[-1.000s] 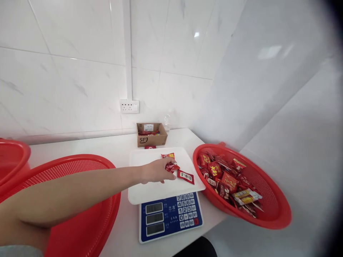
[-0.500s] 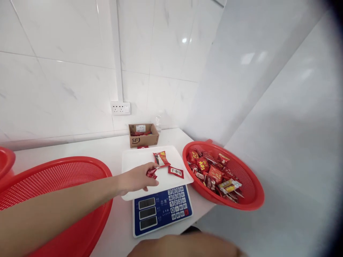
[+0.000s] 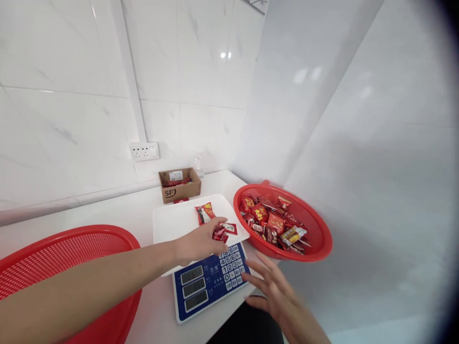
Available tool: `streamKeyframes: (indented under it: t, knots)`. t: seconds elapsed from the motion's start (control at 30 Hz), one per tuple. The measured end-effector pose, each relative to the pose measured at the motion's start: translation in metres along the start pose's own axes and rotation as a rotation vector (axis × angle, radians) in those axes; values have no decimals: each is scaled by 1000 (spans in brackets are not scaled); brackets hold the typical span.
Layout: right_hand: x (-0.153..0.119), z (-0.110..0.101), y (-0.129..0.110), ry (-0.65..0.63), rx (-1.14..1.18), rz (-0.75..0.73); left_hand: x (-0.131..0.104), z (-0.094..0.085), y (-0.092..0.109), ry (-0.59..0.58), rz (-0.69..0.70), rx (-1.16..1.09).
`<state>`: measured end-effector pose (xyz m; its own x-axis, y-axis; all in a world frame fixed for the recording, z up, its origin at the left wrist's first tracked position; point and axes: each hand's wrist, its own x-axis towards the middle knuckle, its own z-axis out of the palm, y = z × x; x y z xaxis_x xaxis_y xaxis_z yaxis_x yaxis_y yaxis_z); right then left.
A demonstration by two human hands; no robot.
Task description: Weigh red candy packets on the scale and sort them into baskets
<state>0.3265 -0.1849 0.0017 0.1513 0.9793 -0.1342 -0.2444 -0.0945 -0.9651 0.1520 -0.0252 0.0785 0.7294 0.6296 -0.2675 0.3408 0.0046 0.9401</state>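
My left hand (image 3: 202,242) reaches in over the white tray of the scale, closed around a small red snack packet (image 3: 220,233). Beneath and beyond the fingers, a red and yellow snack packet (image 3: 203,211) and a red packet with a white label (image 3: 231,228) lie on the tray (image 3: 168,218). My right hand (image 3: 274,289), slightly blurred, hovers empty with fingers apart, just right of the blue scale panel (image 3: 211,294). Its fingertips come close to the keypad. To the right stands a red plastic basket (image 3: 324,234) with many wrapped snacks in it.
Behind the tray, a small cardboard box (image 3: 188,191) holds more packets, with another red packet (image 3: 181,200) at its foot. A large red basket (image 3: 103,230) sits at the left on the white table (image 3: 138,210). A wall socket (image 3: 144,151) is above.
My left hand has moved right across the tray, still holding the red packet. My right hand has come up from the bottom edge towards the keypad, fingers spread. The view has turned somewhat right.
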Motion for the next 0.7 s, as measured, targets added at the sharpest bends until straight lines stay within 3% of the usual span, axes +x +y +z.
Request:
streamKeyframes:
  t: [0.1,0.2,0.3,0.4,0.47,0.53,0.6,0.67,0.7]
  knots:
    - [47,40,-12,-162,137,-26,7,9,-5,130,140,203]
    - [87,66,-25,-261,204,-21,10,11,-8,234,265,375]
    - [113,75,-27,-253,274,-35,10,6,-9,267,304,466]
    - [129,71,-21,-205,258,-38,4,-5,-11,285,289,482]
    - [135,63,-17,-125,126,-101,-8,-17,-15,301,303,508]
    - [139,53,-13,-9,-139,-256,-29,-30,-20,294,259,554]
    - [141,42,-12,58,-460,-430,-57,-42,-27,271,104,589]
    - [142,34,-13,40,-726,-533,-90,-48,-38,269,-28,607]
    - [143,31,-13,17,-827,-547,-107,-48,-45,328,-68,615]
